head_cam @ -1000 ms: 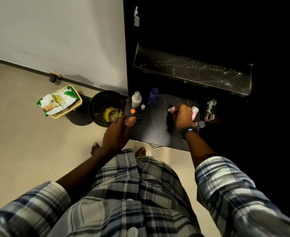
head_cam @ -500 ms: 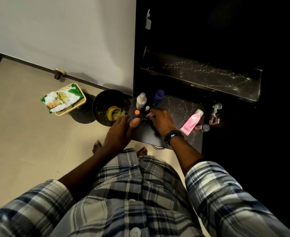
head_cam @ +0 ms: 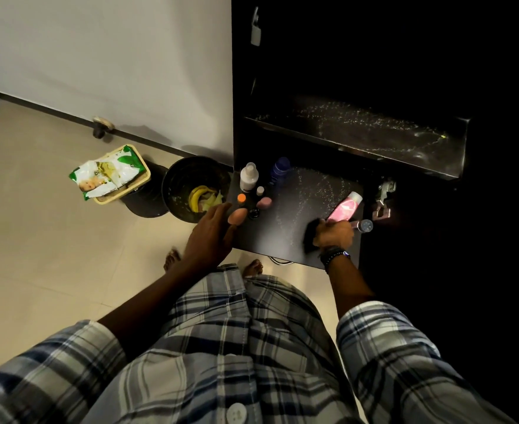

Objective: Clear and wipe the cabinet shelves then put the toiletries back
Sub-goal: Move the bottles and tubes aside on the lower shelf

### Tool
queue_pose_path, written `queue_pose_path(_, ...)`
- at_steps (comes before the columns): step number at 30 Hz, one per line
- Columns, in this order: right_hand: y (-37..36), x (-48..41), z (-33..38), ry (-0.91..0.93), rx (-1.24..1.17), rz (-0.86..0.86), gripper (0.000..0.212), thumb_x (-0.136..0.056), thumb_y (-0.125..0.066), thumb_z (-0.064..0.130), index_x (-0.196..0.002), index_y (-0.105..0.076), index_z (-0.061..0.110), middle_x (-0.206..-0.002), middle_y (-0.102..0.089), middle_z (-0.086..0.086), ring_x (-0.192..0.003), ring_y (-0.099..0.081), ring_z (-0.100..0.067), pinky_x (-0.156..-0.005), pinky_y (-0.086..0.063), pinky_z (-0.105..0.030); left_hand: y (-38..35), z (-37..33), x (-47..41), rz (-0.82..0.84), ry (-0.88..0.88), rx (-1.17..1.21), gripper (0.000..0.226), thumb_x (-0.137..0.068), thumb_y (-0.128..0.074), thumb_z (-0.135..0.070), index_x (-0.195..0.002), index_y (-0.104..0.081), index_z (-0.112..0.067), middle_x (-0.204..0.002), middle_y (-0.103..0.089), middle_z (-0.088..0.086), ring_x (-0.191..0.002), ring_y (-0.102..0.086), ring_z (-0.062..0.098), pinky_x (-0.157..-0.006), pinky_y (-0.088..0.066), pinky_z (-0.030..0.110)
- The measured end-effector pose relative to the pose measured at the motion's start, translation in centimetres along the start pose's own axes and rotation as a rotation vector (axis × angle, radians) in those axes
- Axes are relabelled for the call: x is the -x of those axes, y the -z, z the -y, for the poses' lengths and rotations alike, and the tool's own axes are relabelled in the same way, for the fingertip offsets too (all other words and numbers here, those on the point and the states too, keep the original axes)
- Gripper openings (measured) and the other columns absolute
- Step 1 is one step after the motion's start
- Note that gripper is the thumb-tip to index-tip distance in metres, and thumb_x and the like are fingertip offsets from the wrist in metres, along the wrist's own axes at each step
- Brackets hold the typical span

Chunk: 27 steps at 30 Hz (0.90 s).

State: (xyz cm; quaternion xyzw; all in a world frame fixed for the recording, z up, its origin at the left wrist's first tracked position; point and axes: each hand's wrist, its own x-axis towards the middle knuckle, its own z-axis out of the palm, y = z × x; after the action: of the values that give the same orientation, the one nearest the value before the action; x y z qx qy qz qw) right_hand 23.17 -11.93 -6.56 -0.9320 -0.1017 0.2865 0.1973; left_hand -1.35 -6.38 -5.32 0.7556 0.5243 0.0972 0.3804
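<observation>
The black cabinet has a lower shelf (head_cam: 295, 228) and a dusty upper shelf (head_cam: 374, 133). My right hand (head_cam: 333, 232) presses a dark cloth (head_cam: 310, 235) on the lower shelf's front right. A pink tube (head_cam: 345, 206) and a small clear-capped bottle (head_cam: 363, 225) lie just beyond it. At the shelf's left stand a white bottle (head_cam: 248, 177), a blue bottle (head_cam: 279, 171), an orange-capped item (head_cam: 241, 198), a small white cap (head_cam: 260, 190) and a pink sponge (head_cam: 264, 203). My left hand (head_cam: 213, 237) rests open on the shelf's front left corner.
A black bin (head_cam: 178, 182) holding a banana peel stands on the floor left of the cabinet. Beside it a wet-wipes pack (head_cam: 108, 172) lies on a yellow basket. A metal hinge (head_cam: 383, 197) sits at the shelf's right. My bare feet show below the shelf edge.
My right hand has swept with the cloth from the shelf's left side to its front right, near the pink tube. My left hand stays on the corner.
</observation>
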Motion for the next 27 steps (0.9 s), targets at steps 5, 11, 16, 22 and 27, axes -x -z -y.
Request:
queue_pose_path(5,-4.1,-7.6,-6.3,-0.226,-0.278,0.102,0.042,-0.076,-0.069,0.038,-0.103,-0.057,0.008,-0.100,-0.068,-0.014,-0.090,-0.069,-0.034,-0.080,-0.057,-0.050,-0.4,-0.2,-0.6,0.004,0.002,-0.027,0.052,-0.091,-0.059,-0.024,-0.137,-0.040,-0.008,-0.138,-0.047,0.014,-0.116,-0.052,0.032,-0.090,-0.047,0.043)
queue_pose_path(11,-9.3,-14.1,-10.6,-0.326,-0.292,0.081,0.056,-0.063,-0.075,0.045,-0.101,-0.055,0.008,-0.098,-0.069,-0.015,-0.089,-0.069,-0.036,-0.080,-0.057,-0.050,-0.3,-0.2,-0.6,-0.007,0.004,-0.029,0.053,-0.090,-0.059,-0.027,-0.137,-0.041,-0.009,-0.137,-0.048,0.014,-0.117,-0.053,0.031,-0.089,-0.047,0.040)
queue_pose_path(16,-6.1,-8.2,-5.5,-0.241,-0.271,0.126,0.041,-0.079,-0.069,0.033,-0.105,-0.054,0.005,-0.104,-0.066,-0.011,-0.092,-0.067,-0.029,-0.084,-0.056,-0.046,-0.3,-0.5,-0.5,-0.017,-0.006,-0.029,0.052,-0.090,-0.059,-0.026,-0.136,-0.042,-0.008,-0.135,-0.050,0.014,-0.117,-0.053,0.031,-0.090,-0.045,0.039)
queue_pose_path(22,-6.8,-4.9,-2.6,-0.107,-0.393,0.234,0.017,-0.084,-0.067,0.015,-0.073,-0.058,0.006,-0.067,-0.066,-0.018,-0.045,-0.060,-0.022,-0.041,-0.051,-0.028,-0.4,-0.3,-0.4,-0.019,-0.028,-0.035,0.049,-0.091,-0.059,-0.026,-0.134,-0.044,-0.009,-0.133,-0.051,0.013,-0.113,-0.054,0.030,-0.086,-0.045,0.036)
queue_pose_path(27,-7.4,-2.1,-1.4,-0.012,-0.296,0.421,0.028,-0.086,-0.053,-0.003,-0.066,-0.048,0.016,-0.051,-0.052,-0.009,-0.029,-0.047,-0.014,-0.031,-0.035,-0.016,-0.4,-0.4,-0.4,-0.020,-0.044,-0.035,0.048,-0.091,-0.059,-0.025,-0.133,-0.045,-0.009,-0.132,-0.051,0.014,-0.113,-0.054,0.031,-0.086,-0.045,0.035)
